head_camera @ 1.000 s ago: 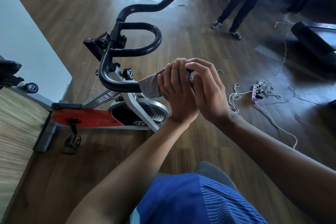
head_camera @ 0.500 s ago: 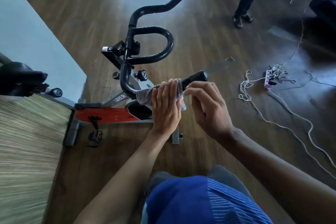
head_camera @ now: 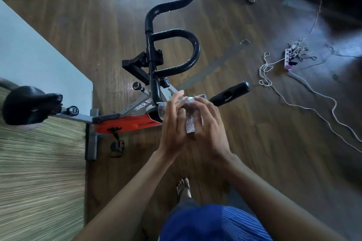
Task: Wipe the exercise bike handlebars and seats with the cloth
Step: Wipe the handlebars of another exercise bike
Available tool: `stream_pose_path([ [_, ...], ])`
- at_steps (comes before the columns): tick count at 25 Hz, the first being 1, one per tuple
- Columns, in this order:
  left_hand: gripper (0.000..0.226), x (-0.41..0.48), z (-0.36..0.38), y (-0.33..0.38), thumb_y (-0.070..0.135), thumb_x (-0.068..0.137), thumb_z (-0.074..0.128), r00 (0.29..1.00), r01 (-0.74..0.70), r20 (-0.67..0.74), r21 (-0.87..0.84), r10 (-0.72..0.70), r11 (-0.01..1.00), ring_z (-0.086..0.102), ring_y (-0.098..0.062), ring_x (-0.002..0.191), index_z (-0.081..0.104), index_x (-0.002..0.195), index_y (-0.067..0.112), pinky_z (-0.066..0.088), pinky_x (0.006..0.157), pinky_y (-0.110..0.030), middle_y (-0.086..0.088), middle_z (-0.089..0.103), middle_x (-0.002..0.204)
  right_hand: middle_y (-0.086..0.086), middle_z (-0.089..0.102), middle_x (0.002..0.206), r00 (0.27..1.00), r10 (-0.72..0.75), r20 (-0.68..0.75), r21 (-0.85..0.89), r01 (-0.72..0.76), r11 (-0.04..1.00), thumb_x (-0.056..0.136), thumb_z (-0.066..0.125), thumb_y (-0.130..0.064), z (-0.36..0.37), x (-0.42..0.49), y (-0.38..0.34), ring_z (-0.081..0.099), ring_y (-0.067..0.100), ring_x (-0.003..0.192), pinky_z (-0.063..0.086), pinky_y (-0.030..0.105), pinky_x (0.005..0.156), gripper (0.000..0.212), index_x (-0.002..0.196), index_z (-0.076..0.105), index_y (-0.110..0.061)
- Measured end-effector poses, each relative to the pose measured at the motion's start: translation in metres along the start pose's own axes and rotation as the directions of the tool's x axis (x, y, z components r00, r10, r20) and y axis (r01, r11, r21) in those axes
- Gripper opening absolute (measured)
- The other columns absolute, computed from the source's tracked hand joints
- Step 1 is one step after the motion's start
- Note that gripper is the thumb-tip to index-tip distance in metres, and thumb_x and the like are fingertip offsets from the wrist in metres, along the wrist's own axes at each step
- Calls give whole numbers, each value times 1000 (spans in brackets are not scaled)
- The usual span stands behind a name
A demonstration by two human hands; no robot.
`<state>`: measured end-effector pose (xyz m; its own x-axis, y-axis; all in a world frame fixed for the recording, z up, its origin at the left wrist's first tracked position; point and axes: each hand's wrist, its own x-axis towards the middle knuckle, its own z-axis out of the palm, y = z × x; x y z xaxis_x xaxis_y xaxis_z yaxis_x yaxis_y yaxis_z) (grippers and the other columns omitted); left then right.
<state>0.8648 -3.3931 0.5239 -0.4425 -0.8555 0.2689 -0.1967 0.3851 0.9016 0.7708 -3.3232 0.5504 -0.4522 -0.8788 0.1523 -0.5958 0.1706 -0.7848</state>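
While the grey cloth (head_camera: 190,123) drapes over the near bar of the handlebars (head_camera: 231,93), left of its bare black end, the right hand (head_camera: 210,133) has its grip curled round it, and the left hand (head_camera: 173,129) touches it, its grip too blurred to tell.

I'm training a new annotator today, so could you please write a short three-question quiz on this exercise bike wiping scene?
1. True or false: the cloth is lying on the seat.
2. How many hands touch the cloth? A) none B) one C) two
3. In one word, what colour is the bike's lower frame panel?

Key
1. False: it is wrapped over the near handlebar, well away from the seat.
2. C: the left hand and the right hand are both on it.
3. Red.
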Motion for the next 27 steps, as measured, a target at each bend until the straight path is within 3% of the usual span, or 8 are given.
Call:
stream_pose_path([
  [2,32,9,-18,3,9,104,33,995,54,-84,-84,-61,995,61,-24,116,52,129,5,52,95,-47,-12,59,126,2,43,154,998,16,67,-176,-4,984,104,34,-32,20,5,-5,25,15,150,11,34,126,44,142,50,-17],
  [5,30,24,-40,-19,4,103,38,974,103,-212,128,-74,986,56,-23,121,61,123,2,48,101,-46,-12,60,127,3,40,154,994,29,105,-429,19,903,99,21,-58,47,10,-2,16,23,151,-14,36,123,66,148,44,-20],
  [9,41,37,-51,-34,15,108,37,948,317,-91,161,-306,935,32,-13,147,46,147,6,23,119,-15,-7,40,157,5,52,137,998,-42,40,-517,57,854,95,30,-60,57,17,4,28,27,141,-9,40,122,61,136,54,-21],
  [13,40,38,-52,-30,15,108,38,947,317,-105,164,-303,934,34,-15,147,47,146,6,21,112,-3,-7,42,156,4,59,134,965,-234,121,-392,263,881,96,43,-43,41,17,23,38,24,136,18,44,120,49,135,60,-19],
  [16,38,41,-52,-27,16,108,39,932,347,-144,96,-332,933,42,-14,141,53,141,6,31,116,-20,-7,49,150,4,68,123,949,-307,72,-222,316,923,97,48,-37,28,26,21,54,21,124,43,48,106,41,124,69,-14],
  [18,36,45,-51,-20,18,108,38,924,341,-203,61,-323,938,51,-9,132,58,136,8,39,111,-27,-4,58,141,6,71,117,936,-346,61,-131,351,927,96,47,-34,18,38,6,59,23,115,47,43,100,42,121,71,-9],
  [22,30,60,-52,1,16,109,37,845,422,-356,-13,-398,907,49,25,105,60,128,15,35,88,3,18,58,119,5,70,121,886,-428,177,57,425,904,97,45,-34,-1,83,-21,62,26,113,46,38,99,44,125,69,-9],
  [27,32,75,-43,26,19,108,39,629,466,-692,-30,-354,885,54,-7,121,63,128,14,36,95,-2,0,63,131,3,70,122,755,-584,299,305,504,808,97,49,-24,-17,143,-30,61,23,115,49,44,100,37,125,69,-12],
])
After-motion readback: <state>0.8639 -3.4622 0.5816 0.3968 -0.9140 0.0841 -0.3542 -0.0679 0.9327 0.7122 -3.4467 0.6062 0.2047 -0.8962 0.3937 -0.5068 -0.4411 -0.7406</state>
